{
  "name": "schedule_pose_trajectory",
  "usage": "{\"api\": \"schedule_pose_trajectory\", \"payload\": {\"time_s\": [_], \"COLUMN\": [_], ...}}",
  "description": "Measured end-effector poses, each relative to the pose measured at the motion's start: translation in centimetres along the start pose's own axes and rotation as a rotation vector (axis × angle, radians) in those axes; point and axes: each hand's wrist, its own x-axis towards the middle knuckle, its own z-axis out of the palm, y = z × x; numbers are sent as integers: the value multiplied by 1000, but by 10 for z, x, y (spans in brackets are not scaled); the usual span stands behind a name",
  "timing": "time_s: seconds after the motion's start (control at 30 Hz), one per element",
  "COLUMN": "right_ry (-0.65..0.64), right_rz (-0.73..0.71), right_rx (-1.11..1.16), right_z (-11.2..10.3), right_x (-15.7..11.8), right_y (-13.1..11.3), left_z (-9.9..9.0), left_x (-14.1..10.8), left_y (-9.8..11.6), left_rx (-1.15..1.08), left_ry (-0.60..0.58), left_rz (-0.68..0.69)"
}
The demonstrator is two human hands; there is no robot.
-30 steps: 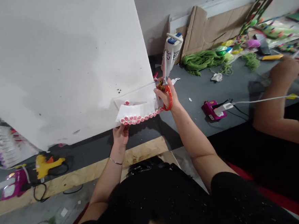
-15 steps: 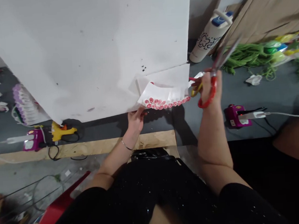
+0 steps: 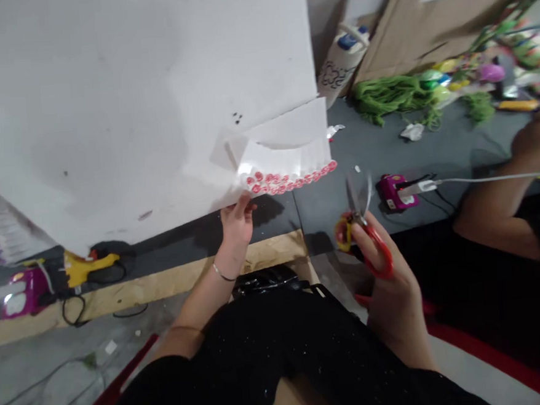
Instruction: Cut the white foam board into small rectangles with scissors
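My left hand (image 3: 238, 222) pinches the lower left corner of a white paper piece (image 3: 290, 158) edged with a row of red-and-white rosettes, at the front edge of a large white board (image 3: 189, 109). How far the fingers reach underneath is hidden. To the right, my right hand (image 3: 383, 268) is closed around a pair of scissors (image 3: 381, 256) with red and yellow handles. Their blades point away from me and stand apart, with nothing visible between them. The scissors are held near the table edge, separate from the paper.
Left lie a yellow glue gun (image 3: 87, 264) and a purple power adapter (image 3: 24, 294); another purple adapter (image 3: 396, 192) sits right. Behind are a white bottle (image 3: 341, 65) and green yarn (image 3: 389, 95). Another person's arm (image 3: 500, 186) rests at the far right.
My right hand has drawn the scissors back towards me, away from the paper piece's right end. The view has shifted right; my left hand still pinches the corner.
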Motion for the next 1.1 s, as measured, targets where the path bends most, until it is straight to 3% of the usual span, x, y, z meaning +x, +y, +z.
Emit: {"api": "schedule_pose_trajectory", "payload": {"time_s": [0.07, 0.13, 0.23, 0.3, 0.43, 0.67, 1.1], "right_ry": [135, 179, 66, -63, -227, -342, -277], "right_rz": [-46, -99, -139, -162, -164, -134, 79], "right_rx": [219, 373, 513, 581, 635, 522, 755], "right_z": [16, 32, 57, 76, 103, 108, 143], "right_x": [35, 76, 125, 142, 151, 149, 155], "right_y": [5, 3, -10, -21, -36, -45, -21], "left_z": [-8, -18, -36, -49, -67, -76, -92], "left_x": [2, 4, 8, 9, 11, 13, 25], "left_y": [7, 17, 32, 41, 51, 50, 47], "left_rx": [37, 80, 149, 167, 223, 115, 204], "left_ry": [8, 15, -3, -29, -90, -7, 31], "left_rz": [19, 39, 56, 86, 121, 32, 68]}}
